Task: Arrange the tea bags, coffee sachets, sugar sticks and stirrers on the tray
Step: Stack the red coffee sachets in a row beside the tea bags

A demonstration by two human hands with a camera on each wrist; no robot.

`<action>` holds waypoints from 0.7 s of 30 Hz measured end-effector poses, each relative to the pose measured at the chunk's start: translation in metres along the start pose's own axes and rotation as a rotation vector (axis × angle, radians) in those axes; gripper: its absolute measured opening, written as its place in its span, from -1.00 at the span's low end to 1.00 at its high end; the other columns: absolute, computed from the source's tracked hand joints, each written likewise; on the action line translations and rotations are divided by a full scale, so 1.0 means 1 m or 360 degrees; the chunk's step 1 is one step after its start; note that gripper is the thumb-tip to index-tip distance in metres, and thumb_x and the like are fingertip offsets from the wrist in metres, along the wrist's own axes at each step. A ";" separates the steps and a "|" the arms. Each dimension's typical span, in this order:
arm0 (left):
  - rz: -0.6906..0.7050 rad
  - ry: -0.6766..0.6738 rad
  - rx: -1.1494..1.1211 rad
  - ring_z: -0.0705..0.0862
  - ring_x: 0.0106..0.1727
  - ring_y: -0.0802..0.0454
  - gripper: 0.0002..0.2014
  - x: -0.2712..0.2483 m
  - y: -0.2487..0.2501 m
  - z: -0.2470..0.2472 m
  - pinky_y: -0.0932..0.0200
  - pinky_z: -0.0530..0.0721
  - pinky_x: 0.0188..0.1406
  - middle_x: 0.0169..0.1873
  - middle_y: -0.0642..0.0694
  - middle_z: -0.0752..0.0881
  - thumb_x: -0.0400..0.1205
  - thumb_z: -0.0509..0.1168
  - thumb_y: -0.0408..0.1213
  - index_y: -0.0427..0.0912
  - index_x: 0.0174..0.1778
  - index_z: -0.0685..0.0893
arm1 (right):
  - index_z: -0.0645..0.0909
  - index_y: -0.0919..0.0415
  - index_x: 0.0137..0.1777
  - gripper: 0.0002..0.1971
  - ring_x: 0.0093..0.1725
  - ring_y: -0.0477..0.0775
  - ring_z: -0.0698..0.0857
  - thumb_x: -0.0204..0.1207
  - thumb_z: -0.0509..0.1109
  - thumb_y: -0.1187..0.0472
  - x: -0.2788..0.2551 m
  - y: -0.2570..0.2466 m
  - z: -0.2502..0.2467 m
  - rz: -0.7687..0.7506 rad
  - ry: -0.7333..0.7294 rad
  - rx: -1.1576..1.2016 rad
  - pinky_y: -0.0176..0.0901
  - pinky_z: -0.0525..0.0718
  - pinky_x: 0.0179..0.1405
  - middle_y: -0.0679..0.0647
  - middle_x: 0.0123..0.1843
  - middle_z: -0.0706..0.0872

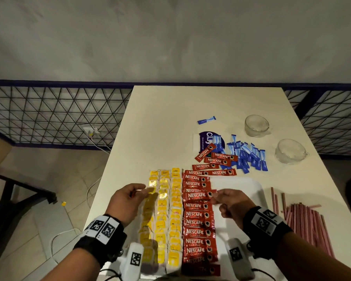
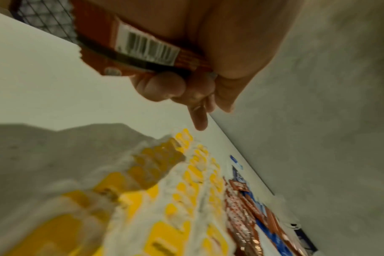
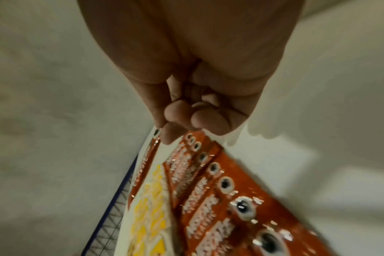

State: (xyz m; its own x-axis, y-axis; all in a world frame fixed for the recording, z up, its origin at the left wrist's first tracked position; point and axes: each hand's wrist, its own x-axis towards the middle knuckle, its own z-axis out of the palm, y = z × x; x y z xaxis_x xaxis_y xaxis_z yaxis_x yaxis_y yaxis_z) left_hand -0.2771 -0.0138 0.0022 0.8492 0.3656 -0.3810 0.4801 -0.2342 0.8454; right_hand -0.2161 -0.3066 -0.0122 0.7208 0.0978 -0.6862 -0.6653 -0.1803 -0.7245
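- While it hovers over the left edge of the yellow rows, the left grip (image 1: pixel 128 201) has its fingers curled, and the left wrist view shows them pinching a barcode-backed sachet (image 2: pixel 129 48) against the palm; the head view does not show that sachet clearly.
- Tea bags (image 1: pixel 164 216) lie in three close columns running away from the person.
- Touching their right side, a column of red coffee sachets (image 1: pixel 198 232) lies crosswise, each overlapping the next.
- Partway up that column, a raised sachet (image 1: pixel 199 195) sits above the others.
- Right grip (image 1: pixel 229 203): thumb and forefinger pinch the right end of the raised sachet, the other fingers curled under.
- A bare white part of the tray (image 1: pixel 241 185) shows just right of the red column.
- Beyond the tray, loose sachets (image 1: pixel 215 161) lie on the bench (image 1: pixel 170 118), touching a heap of blue sugar sticks (image 1: pixel 247 157).
- Two glass cups (image 1: pixel 256 125) stand further right.
- Red-striped stirrers (image 1: pixel 304 224) lie heaped on the bench beside the tray's right edge.
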 end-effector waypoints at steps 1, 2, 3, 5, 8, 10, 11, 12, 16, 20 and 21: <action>-0.0042 0.0022 0.0032 0.43 -0.70 0.05 -0.90 0.000 -0.006 -0.004 0.26 0.46 -0.62 -0.19 -0.12 0.83 0.63 0.37 -0.28 -0.12 0.03 0.72 | 0.68 0.35 -0.03 -0.88 -0.49 -0.05 0.48 0.59 0.36 0.30 0.001 0.008 -0.003 0.0066 0.0031 -0.0017 -0.19 0.53 -0.43 0.11 -0.29 0.80; -0.0073 0.0033 0.0065 0.42 -0.69 0.03 -0.92 -0.001 -0.012 -0.007 0.26 0.45 -0.62 -0.20 -0.11 0.83 0.63 0.37 -0.27 -0.09 0.00 0.72 | 0.69 0.35 -0.02 -0.88 -0.49 -0.04 0.46 0.59 0.34 0.32 0.001 0.014 -0.005 0.0123 0.0052 -0.0021 -0.19 0.52 -0.42 0.08 -0.36 0.78; -0.0095 0.0040 0.0097 0.43 -0.69 0.04 -0.95 -0.001 -0.017 -0.010 0.26 0.45 -0.63 -0.19 -0.13 0.82 0.63 0.37 -0.26 -0.06 -0.03 0.72 | 0.69 0.36 -0.01 -0.88 -0.49 -0.04 0.44 0.58 0.33 0.34 0.001 0.019 -0.006 0.0171 0.0064 -0.0015 -0.19 0.50 -0.43 0.07 -0.41 0.75; -0.0116 0.0048 0.0152 0.45 -0.69 0.08 -0.95 -0.002 -0.025 -0.012 0.27 0.46 -0.65 -0.17 -0.17 0.81 0.64 0.36 -0.25 -0.02 -0.09 0.72 | 0.70 0.36 -0.01 -0.88 -0.48 -0.02 0.42 0.55 0.34 0.37 0.004 0.027 -0.005 0.0257 0.0079 0.0005 -0.19 0.49 -0.45 0.09 -0.40 0.74; -0.0117 0.0032 0.0227 0.49 -0.67 0.12 -0.93 -0.002 -0.035 -0.013 0.25 0.48 -0.65 -0.17 -0.13 0.81 0.64 0.36 -0.25 -0.02 -0.11 0.74 | 0.71 0.34 -0.01 -0.87 -0.50 -0.04 0.41 0.55 0.34 0.39 0.006 0.030 -0.001 0.0326 0.0086 -0.0006 -0.24 0.47 -0.51 0.11 -0.33 0.78; -0.0127 0.0022 0.0314 0.52 -0.61 0.12 -0.94 -0.002 -0.040 -0.012 0.24 0.51 -0.59 -0.22 -0.05 0.81 0.62 0.38 -0.20 0.00 -0.13 0.75 | 0.70 0.35 -0.02 -0.88 -0.51 -0.04 0.40 0.56 0.34 0.40 0.007 0.030 0.002 0.0354 0.0102 -0.0070 -0.24 0.45 -0.52 0.13 -0.36 0.74; -0.0144 0.0022 0.0386 0.56 -0.55 0.12 -0.94 -0.002 -0.043 -0.011 0.22 0.55 -0.51 -0.26 -0.01 0.81 0.61 0.40 -0.16 0.02 -0.16 0.76 | 0.70 0.35 -0.02 -0.89 -0.52 -0.04 0.39 0.55 0.34 0.40 0.007 0.031 0.003 0.0366 0.0110 -0.0122 -0.23 0.44 -0.52 0.11 -0.41 0.69; -0.0163 0.0016 0.0475 0.62 -0.47 0.07 -0.92 -0.001 -0.045 -0.010 0.18 0.61 -0.41 -0.28 0.01 0.80 0.60 0.40 -0.13 0.04 -0.20 0.75 | 0.70 0.35 -0.03 -0.89 -0.52 -0.04 0.38 0.55 0.35 0.40 0.009 0.032 0.004 0.0376 0.0114 -0.0169 -0.22 0.43 -0.52 0.09 -0.46 0.63; -0.0257 -0.0035 0.0741 0.75 -0.10 -0.20 -0.87 0.003 -0.056 -0.007 0.11 0.67 -0.14 -0.22 -0.10 0.78 0.61 0.33 -0.12 0.01 -0.23 0.70 | 0.70 0.19 -0.20 -0.92 -0.50 -0.05 0.50 0.47 0.44 0.37 0.009 0.032 0.006 0.0306 0.0121 -0.0288 -0.22 0.49 -0.50 0.00 -0.47 0.62; -0.0273 -0.0093 0.0861 0.65 -0.27 -0.16 -0.81 0.004 -0.059 -0.006 0.19 0.59 -0.24 -0.30 -0.12 0.72 0.63 0.30 -0.14 0.01 -0.31 0.64 | 0.66 0.06 -0.30 -0.84 -0.39 -0.06 0.59 0.49 0.43 0.27 0.012 0.032 0.009 0.0161 0.0283 -0.0473 -0.18 0.63 -0.32 -0.04 -0.36 0.65; -0.0274 -0.0096 0.0862 0.62 -0.30 -0.14 -0.79 0.004 -0.059 -0.006 0.20 0.57 -0.26 -0.35 -0.09 0.68 0.63 0.31 -0.15 0.01 -0.35 0.62 | 0.68 0.09 -0.27 -0.86 -0.33 -0.01 0.64 0.51 0.42 0.26 0.013 0.033 0.010 0.0139 0.0313 -0.0513 -0.12 0.69 -0.18 -0.02 -0.31 0.70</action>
State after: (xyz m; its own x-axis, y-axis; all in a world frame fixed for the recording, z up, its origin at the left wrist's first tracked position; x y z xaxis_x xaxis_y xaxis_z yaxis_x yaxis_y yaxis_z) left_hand -0.3033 0.0067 -0.0471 0.7520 0.3913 -0.5304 0.6436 -0.6097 0.4627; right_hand -0.2306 -0.3015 -0.0451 0.7086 -0.1153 -0.6961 -0.6529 -0.4811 -0.5850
